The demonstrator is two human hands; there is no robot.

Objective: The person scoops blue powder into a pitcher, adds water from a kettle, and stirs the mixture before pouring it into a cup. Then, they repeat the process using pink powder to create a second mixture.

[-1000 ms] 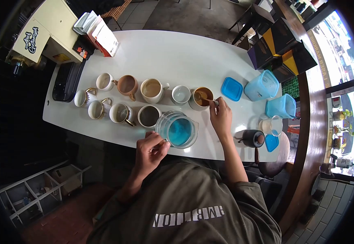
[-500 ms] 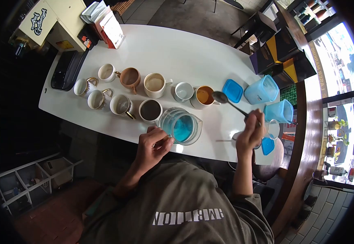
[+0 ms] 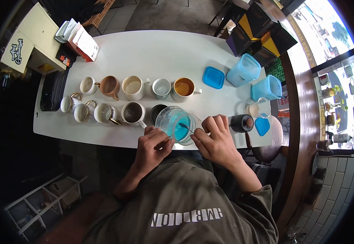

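Note:
A clear glass jug [image 3: 169, 118] with bright blue liquid in it stands at the table's near edge. My left hand [image 3: 155, 143] is closed at the jug's near left side, gripping it; the exact hold is partly hidden by the fingers. My right hand [image 3: 215, 140] pinches a metal spoon [image 3: 188, 129], whose bowl dips into the blue liquid. Just left of the jug is a dark round thing [image 3: 158, 110], partly covered by the glass. A white mug [image 3: 133, 112] with a dark inside stands farther left, and a mug with an amber inside [image 3: 184, 88] stands behind the jug.
Several mugs [image 3: 109, 86] form two rows on the left of the white table [image 3: 152, 49]. Light-blue containers [image 3: 244, 70], a blue lid [image 3: 213, 77], a clear cup [image 3: 263, 108] and a black jar [image 3: 241, 123] stand or lie on the right. Card holders [image 3: 79, 40] are far left.
My right hand has come down and left from the right side, bringing the spoon into the jug. My left hand stays at the jug. The view has shifted.

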